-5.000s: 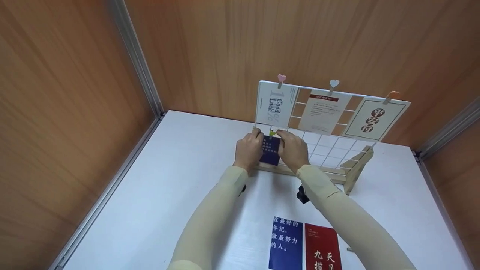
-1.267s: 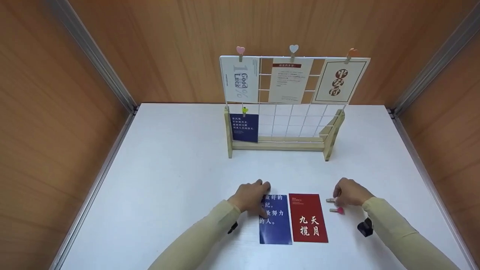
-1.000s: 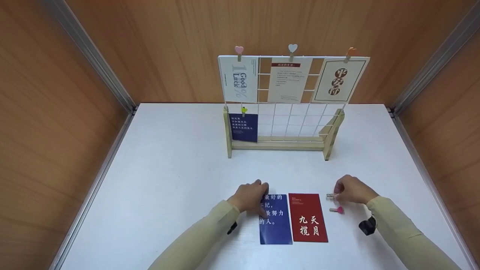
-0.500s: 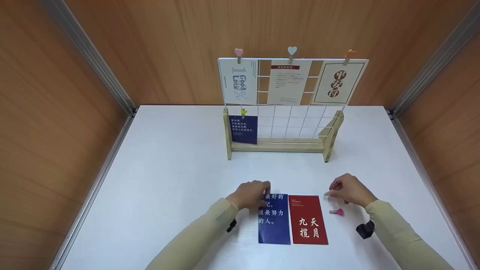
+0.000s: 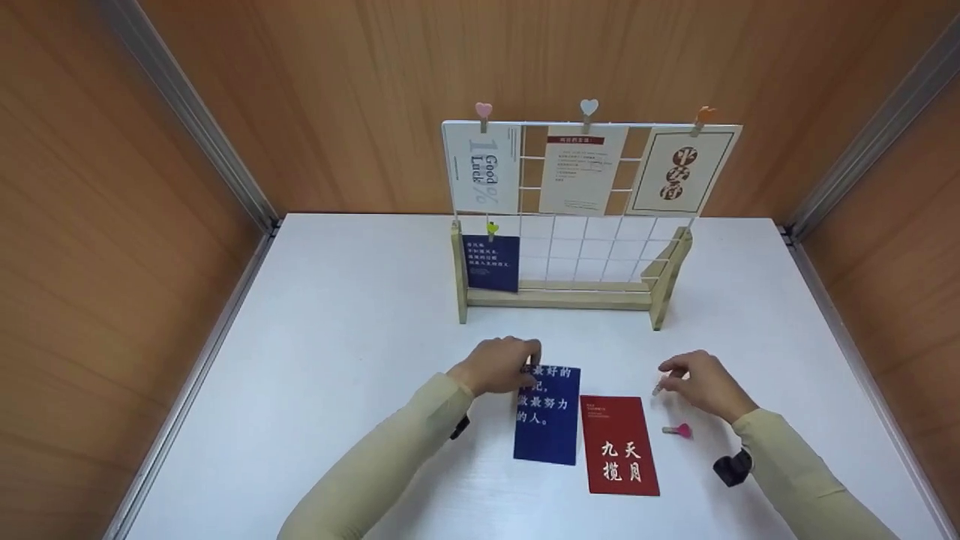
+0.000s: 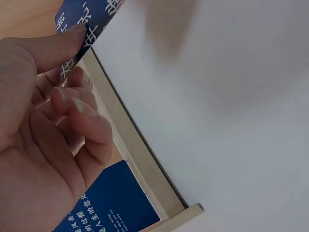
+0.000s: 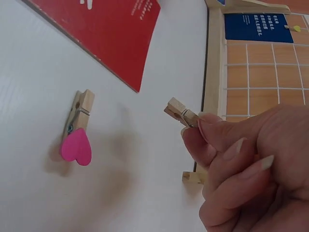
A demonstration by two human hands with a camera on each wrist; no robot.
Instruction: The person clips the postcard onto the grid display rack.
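My left hand pinches the upper left edge of a blue card with white writing. In the left wrist view, the thumb lies over the card and the fingers are behind it. My right hand pinches a small wooden clothespin between thumb and forefinger, above the table; its far end is hidden by the fingers. A second clothespin with a pink heart lies on the table below that hand. Between the hands a red card lies flat.
Behind the hands stands a white wire grid rack on a wooden base. Three pale cards hang along its top under clothespins. A small dark blue card hangs lower left under a yellow-green clip. Wood-grain walls enclose the white table.
Both hands came from the rack to the table. My right hand picked up a clothespin beside the pink-heart one. My left hand took hold of the blue card and shifted it toward the rack.
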